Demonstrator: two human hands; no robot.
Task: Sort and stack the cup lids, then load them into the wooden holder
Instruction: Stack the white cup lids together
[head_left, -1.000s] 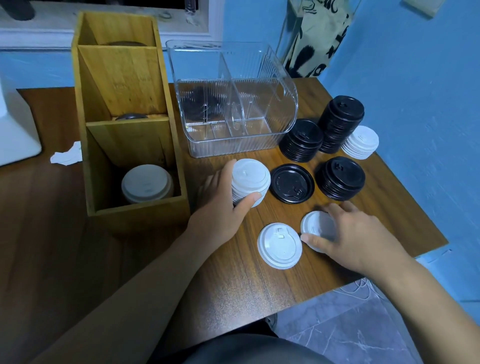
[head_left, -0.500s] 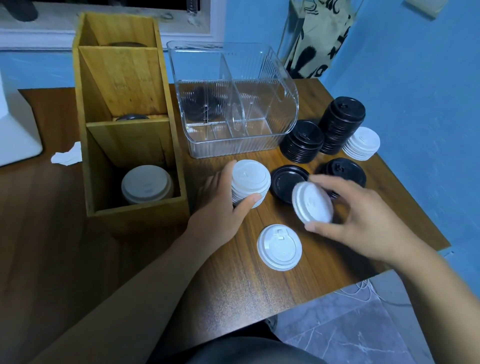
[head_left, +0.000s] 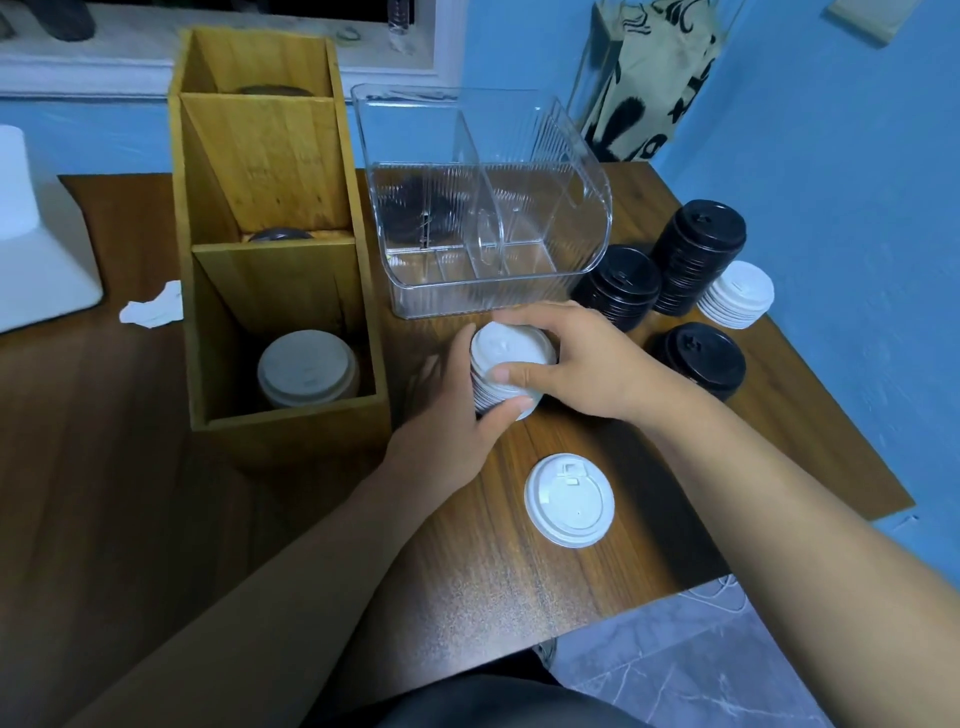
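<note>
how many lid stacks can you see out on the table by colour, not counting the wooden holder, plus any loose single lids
black stacks: 3
white stacks: 2
loose white lid: 1
total: 6

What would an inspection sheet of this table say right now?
Surface: brown wooden table.
Job's things: white lid stack, held; loose white lid near the front edge; three black lid stacks; small white stack far right; wooden holder, white lids in its nearest compartment.
Clutter: clear bin; crumpled paper; white object at left.
Hands: left hand grips the stack's side; right hand holds its top.
Cables: nothing seen.
Surroundings: blue wall, patterned bag.
</note>
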